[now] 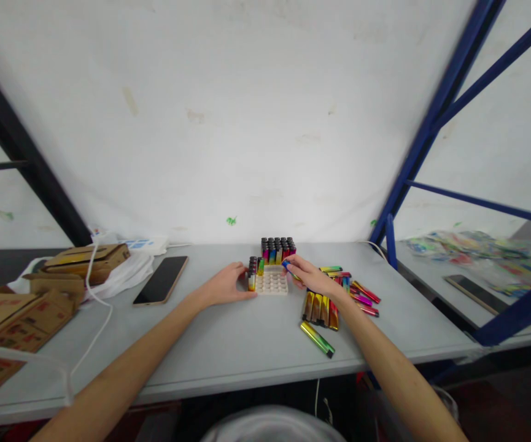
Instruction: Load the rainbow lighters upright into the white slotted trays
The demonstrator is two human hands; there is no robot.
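Observation:
A white tray with rows of holes (272, 283) lies on the table, with a column of upright lighters (252, 274) along its left side and a green one (260, 266) beside them. My left hand (228, 285) is curled round the tray's left edge, thumb at the near corner and fingers behind. My right hand (309, 274) pinches a blue-topped lighter (286, 264), tilted over the tray's far right corner. Behind the tray stands a full block of upright lighters with black tops (278, 250). Loose shiny lighters (321, 309) lie in a pile under and around my right forearm.
A green-yellow lighter (317, 339) lies apart near the table's front edge. On the left are a phone (161, 280), cardboard boxes (85, 261) and a white cable (91, 270). A blue metal frame (419, 144) rises at the right; a white wall (265, 123) stands behind.

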